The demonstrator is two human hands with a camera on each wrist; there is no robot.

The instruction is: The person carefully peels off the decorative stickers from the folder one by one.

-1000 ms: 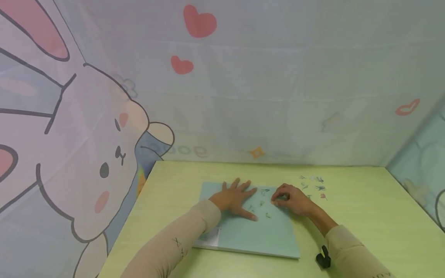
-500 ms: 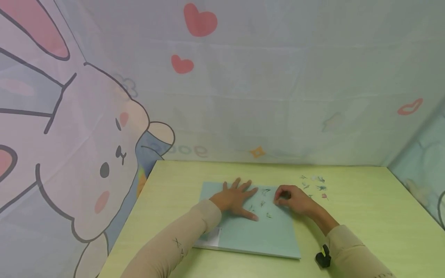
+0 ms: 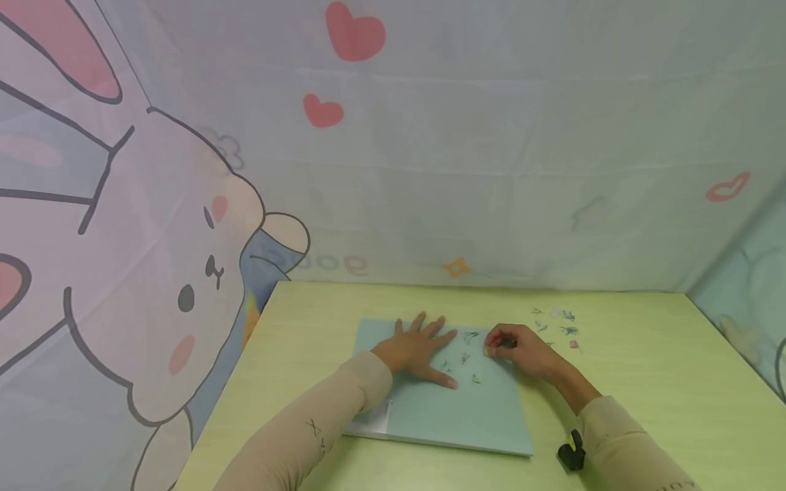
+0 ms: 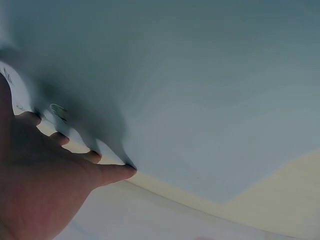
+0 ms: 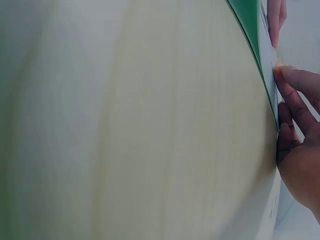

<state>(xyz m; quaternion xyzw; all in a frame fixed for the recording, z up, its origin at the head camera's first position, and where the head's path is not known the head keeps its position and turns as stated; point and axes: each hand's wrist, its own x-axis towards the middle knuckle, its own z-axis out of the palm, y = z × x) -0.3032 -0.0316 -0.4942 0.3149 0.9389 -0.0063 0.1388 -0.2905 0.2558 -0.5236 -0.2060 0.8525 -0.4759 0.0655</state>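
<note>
The left hand (image 3: 414,356) lies on the pale green pad (image 3: 454,416) at the lower centre of the head view, fingers extended and spread. The right hand (image 3: 527,351) is positioned at the pad's right edge, fingers bent; its thumb and index finger pinch a small pale-orange piece (image 5: 279,63). Plant-shaped cut-outs (image 3: 465,358) lie on the pad between the hands; further cut-outs (image 3: 570,331) lie on the counter (image 3: 651,375), right of centre.
</note>
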